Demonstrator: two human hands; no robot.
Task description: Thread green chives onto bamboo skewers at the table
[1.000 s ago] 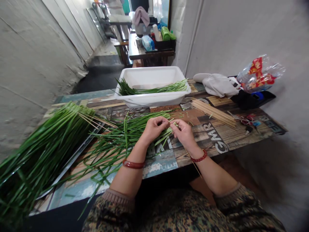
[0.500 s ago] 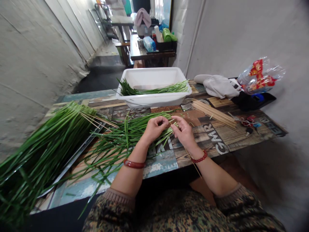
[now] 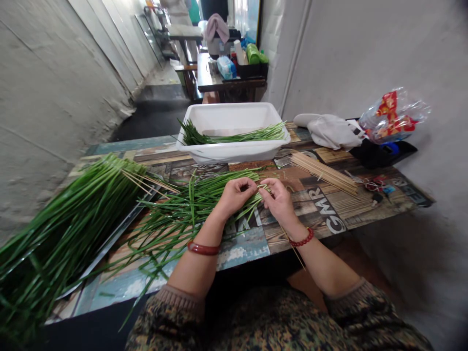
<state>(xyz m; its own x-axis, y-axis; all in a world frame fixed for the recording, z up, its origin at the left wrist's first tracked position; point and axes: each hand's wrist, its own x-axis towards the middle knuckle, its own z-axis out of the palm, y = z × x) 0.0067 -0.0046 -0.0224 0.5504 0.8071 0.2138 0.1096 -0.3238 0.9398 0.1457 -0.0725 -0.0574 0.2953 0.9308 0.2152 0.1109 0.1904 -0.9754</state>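
My left hand (image 3: 237, 196) is closed, thumb and forefinger pinched at the pale ends of the garlic chives (image 3: 204, 191) spread over the table. Just to its right, my right hand (image 3: 280, 199) has its fingers closed too. A thin bamboo skewer (image 3: 298, 256) runs out beneath that palm and past the wrist toward the table's front edge. Fingers hide the skewer's upper end, and the exact stalk in the pinch is hard to make out. Pale chive ends lie below and between both hands.
A big chive bundle (image 3: 73, 219) lies on a tray at left, several skewers (image 3: 141, 183) on top. Behind the hands stands a white tub (image 3: 234, 152) holding more chives. Rightward are a skewer pile (image 3: 325, 173), scissors (image 3: 373, 183), a pale cap (image 3: 331, 130) and a plastic bag (image 3: 391, 117).
The fingertips of my right hand have curled in and come down slightly, close to the left fingertips. My left hand has hardly moved.
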